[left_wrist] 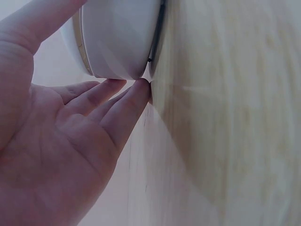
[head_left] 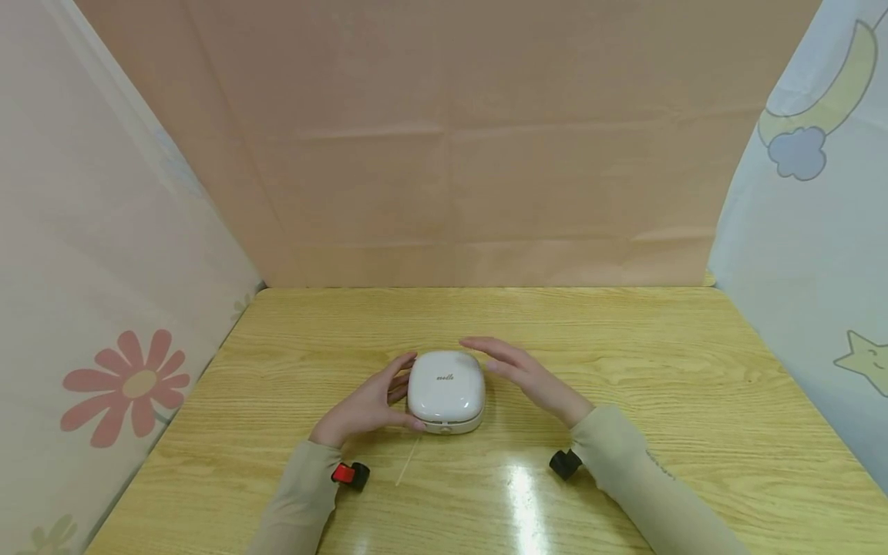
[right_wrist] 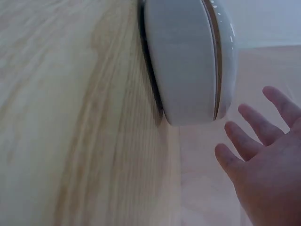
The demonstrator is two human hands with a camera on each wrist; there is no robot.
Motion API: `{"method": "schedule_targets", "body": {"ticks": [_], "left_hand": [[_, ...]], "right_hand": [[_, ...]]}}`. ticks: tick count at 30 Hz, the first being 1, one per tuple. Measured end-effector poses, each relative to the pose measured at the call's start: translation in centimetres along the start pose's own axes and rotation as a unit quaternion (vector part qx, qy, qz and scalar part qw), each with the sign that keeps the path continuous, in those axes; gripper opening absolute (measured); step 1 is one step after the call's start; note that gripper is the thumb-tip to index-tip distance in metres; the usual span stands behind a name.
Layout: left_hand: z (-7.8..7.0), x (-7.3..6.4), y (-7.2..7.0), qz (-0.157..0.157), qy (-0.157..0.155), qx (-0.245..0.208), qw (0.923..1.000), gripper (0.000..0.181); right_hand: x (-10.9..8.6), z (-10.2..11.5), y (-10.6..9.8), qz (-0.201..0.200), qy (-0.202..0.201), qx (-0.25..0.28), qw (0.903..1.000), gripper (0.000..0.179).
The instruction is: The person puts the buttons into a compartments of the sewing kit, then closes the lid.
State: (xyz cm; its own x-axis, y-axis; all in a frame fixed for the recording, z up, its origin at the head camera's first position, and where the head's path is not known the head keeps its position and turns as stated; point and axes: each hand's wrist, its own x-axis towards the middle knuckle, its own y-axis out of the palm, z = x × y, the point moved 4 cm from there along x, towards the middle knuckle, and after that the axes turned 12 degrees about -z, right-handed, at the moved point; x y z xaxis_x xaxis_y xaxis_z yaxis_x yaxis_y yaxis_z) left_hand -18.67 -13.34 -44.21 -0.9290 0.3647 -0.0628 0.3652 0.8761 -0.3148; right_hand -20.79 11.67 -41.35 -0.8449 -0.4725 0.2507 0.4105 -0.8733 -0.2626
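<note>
A glossy white rounded case (head_left: 446, 384) with small lettering on its lid sits closed on the wooden table, a small clasp at its front. My left hand (head_left: 368, 401) holds it from the left, thumb at the front corner and fingertips against its side. In the left wrist view those fingers (left_wrist: 124, 110) meet the case's lower wall (left_wrist: 117, 37) near the tabletop. My right hand (head_left: 530, 378) hovers at the case's right back corner, fingers extended. The right wrist view shows that hand's spread fingers (right_wrist: 249, 141) apart from the case (right_wrist: 188, 61).
A thin pale strand (head_left: 408, 462) lies on the wooden table (head_left: 624, 339) in front of the case. A peach sheet (head_left: 444, 154) hangs behind the table, with patterned sheets at the left (head_left: 83, 247) and right (head_left: 819, 254). Dark wrist-worn devices are on both sleeves.
</note>
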Motion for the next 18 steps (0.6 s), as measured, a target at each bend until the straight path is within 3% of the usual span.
{"method": "schedule_targets", "body": {"ticks": [6,12,18], "left_hand": [[0.0,0.0,0.0,0.001,0.002,0.004,1.0000,0.116],[0.1,0.0,-0.1,-0.001,0.003,0.010,1.0000,0.116],[0.3,0.1,-0.1,0.002,0.008,0.008,0.9999,0.114]], "right_hand": [[-0.3,0.8,1.0,0.015,-0.077,-0.121,0.9896,0.051],[-0.5,1.4,2.0,0.039,-0.134,-0.243,0.9599,0.061],[-0.6,1.5,2.8,0.052,-0.176,-0.305,0.9346,0.065]]}}
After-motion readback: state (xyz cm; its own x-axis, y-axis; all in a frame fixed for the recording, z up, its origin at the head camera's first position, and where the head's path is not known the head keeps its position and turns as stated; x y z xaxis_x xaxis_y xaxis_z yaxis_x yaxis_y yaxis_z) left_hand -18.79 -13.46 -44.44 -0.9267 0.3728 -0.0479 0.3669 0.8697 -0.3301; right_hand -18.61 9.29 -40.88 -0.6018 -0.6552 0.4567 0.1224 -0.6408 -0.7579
